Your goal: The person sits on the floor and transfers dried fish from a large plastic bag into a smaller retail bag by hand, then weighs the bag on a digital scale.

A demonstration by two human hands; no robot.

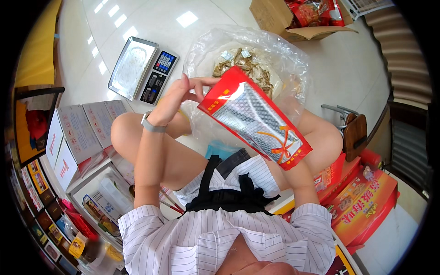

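Observation:
A red-edged foil pouch with a printed orange ribbon bow is held up over my lap. My left hand, with a grey band on its wrist, has its fingers at the pouch's upper left end, some of them behind it. The pouch hides my right hand; only that forearm shows below it. Beyond the pouch lies a large clear plastic bag, spread wide, with dried brown pieces and small white packets inside. To the left of the bag, a digital scale with a metal tray rests on the tiled floor.
An open cardboard box of red packages stands at the upper right. White cartons are stacked at my left. A folding stool is beside my right knee, with red gift boxes nearer me. A blue packet lies between my legs.

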